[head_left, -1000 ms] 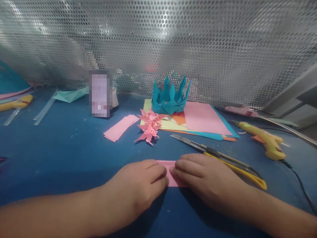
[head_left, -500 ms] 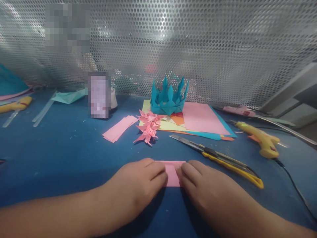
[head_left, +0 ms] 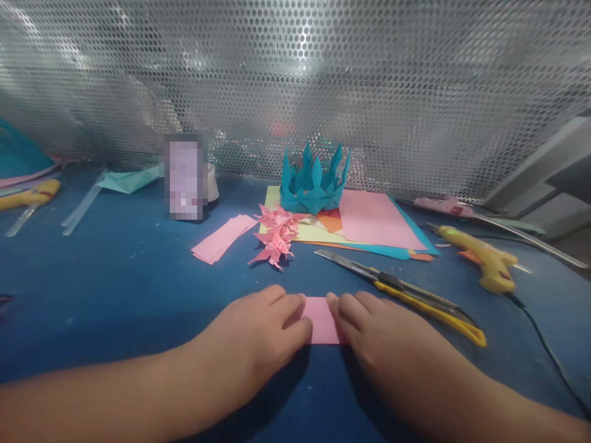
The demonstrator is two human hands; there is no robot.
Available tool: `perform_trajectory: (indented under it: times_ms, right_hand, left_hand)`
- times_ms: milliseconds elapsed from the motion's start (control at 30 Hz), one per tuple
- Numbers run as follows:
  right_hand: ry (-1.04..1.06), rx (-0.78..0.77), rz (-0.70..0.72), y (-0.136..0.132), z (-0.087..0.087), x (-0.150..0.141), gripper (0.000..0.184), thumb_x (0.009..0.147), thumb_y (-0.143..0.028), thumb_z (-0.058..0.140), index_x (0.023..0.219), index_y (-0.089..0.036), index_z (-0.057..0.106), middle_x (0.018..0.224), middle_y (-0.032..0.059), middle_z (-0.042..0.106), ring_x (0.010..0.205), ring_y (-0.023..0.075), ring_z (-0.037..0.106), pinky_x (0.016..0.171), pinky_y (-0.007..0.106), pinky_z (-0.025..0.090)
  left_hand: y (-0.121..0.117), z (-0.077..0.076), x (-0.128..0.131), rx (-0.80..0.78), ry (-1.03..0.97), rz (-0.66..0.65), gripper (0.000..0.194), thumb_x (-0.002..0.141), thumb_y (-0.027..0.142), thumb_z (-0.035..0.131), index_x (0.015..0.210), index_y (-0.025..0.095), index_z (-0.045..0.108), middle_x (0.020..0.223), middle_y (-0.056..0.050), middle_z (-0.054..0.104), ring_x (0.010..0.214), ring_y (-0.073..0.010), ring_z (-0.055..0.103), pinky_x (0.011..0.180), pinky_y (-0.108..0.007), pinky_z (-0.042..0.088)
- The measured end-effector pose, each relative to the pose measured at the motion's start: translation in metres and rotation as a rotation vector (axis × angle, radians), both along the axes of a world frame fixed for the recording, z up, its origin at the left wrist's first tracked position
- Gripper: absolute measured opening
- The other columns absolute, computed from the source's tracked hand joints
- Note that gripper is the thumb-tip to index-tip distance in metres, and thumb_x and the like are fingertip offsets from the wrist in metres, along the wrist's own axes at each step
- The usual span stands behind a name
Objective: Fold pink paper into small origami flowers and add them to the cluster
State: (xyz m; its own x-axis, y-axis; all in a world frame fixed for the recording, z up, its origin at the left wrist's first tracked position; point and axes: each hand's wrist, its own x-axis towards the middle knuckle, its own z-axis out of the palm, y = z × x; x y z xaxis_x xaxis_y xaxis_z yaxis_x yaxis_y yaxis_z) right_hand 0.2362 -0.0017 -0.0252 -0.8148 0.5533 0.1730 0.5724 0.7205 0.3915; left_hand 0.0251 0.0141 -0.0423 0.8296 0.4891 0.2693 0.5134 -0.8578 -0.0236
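A pink paper strip [head_left: 322, 323] lies crosswise on the blue table, its middle bare between my two hands. My left hand [head_left: 265, 332] is closed over the strip's left end, fingers bent and pressed down. On the right end, my right hand [head_left: 376, 335] grips the paper with its fingers together and the thumb near the far edge. Both outer ends of the strip are hidden under my hands. Just beyond lie folded pink paper pieces [head_left: 277, 237] in a heap, and left of them a stack of pink paper strips [head_left: 224, 240].
A yellow utility knife [head_left: 406, 295] lies with its blade out beside my right hand. A blue paper crown [head_left: 314, 187] stands on coloured sheets [head_left: 378, 221]. A yellow glue gun [head_left: 484, 255] with its cord lies at right; a phone [head_left: 185, 178] stands at back left before a perforated metal panel [head_left: 295, 80].
My left fingers have lifted slightly and shifted toward the far edge of the strip. My right hand has slid a little outward, baring more of the pink paper.
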Motion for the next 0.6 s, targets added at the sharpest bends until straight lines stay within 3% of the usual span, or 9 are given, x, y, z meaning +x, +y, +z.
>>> perform_trajectory:
  times_ms: [167,300,400,467,533,600]
  right_hand:
    - [0.03,0.005,-0.094,-0.002,0.001,0.003,0.018,0.046,-0.004,0.056,0.054,-0.017,0.066,0.057,0.0086,0.061,0.046,0.0203,0.047,0.039,0.032,0.03]
    - [0.046,0.005,-0.121,0.0,0.001,0.003,0.017,0.049,-0.002,0.057,0.053,-0.017,0.063,0.053,0.0062,0.057,0.044,0.02,0.046,0.038,0.032,0.029]
    - [0.084,0.0,-0.132,0.007,0.002,0.001,0.015,0.059,-0.004,0.058,0.056,-0.018,0.062,0.055,0.0049,0.056,0.046,0.0205,0.047,0.041,0.034,0.034]
    - [0.171,-0.022,-0.085,0.012,0.0,0.0,0.015,0.072,-0.008,0.056,0.081,-0.013,0.066,0.074,0.0082,0.065,0.064,0.024,0.055,0.058,0.037,0.045]
    - [0.275,-0.121,-0.028,0.016,-0.002,-0.001,0.028,0.083,-0.016,0.051,0.109,-0.009,0.059,0.099,0.0114,0.066,0.085,0.0258,0.057,0.076,0.04,0.046]
    - [0.377,-0.271,-0.023,0.018,-0.003,-0.001,0.036,0.089,-0.022,0.046,0.123,-0.011,0.049,0.109,0.0106,0.063,0.094,0.0243,0.055,0.084,0.04,0.045]
  left_hand:
    - [-0.009,0.007,0.004,0.123,0.058,0.164,0.017,0.086,0.018,0.044,0.074,0.016,0.056,0.068,-0.005,0.057,0.059,-0.0186,0.051,0.049,-0.029,0.039]
    - [-0.011,0.007,0.004,0.155,0.058,0.2,0.019,0.085,0.021,0.045,0.069,0.017,0.054,0.062,-0.002,0.054,0.053,-0.0188,0.051,0.044,-0.03,0.035]
    - [-0.006,0.007,0.004,0.107,0.072,0.221,0.015,0.083,0.024,0.049,0.072,0.017,0.056,0.064,-0.002,0.054,0.055,-0.0194,0.052,0.048,-0.031,0.039]
    - [-0.002,0.009,0.003,0.035,0.075,0.254,0.016,0.081,0.03,0.053,0.084,0.015,0.058,0.074,-0.005,0.057,0.066,-0.0221,0.055,0.056,-0.035,0.044]
    - [0.003,0.011,0.002,-0.047,0.062,0.283,0.029,0.078,0.036,0.057,0.095,0.013,0.058,0.088,-0.009,0.059,0.08,-0.0263,0.056,0.066,-0.039,0.047]
    - [0.006,0.012,0.0,-0.136,0.019,0.286,0.032,0.077,0.038,0.058,0.097,0.013,0.058,0.097,-0.012,0.058,0.09,-0.0286,0.053,0.074,-0.043,0.045]
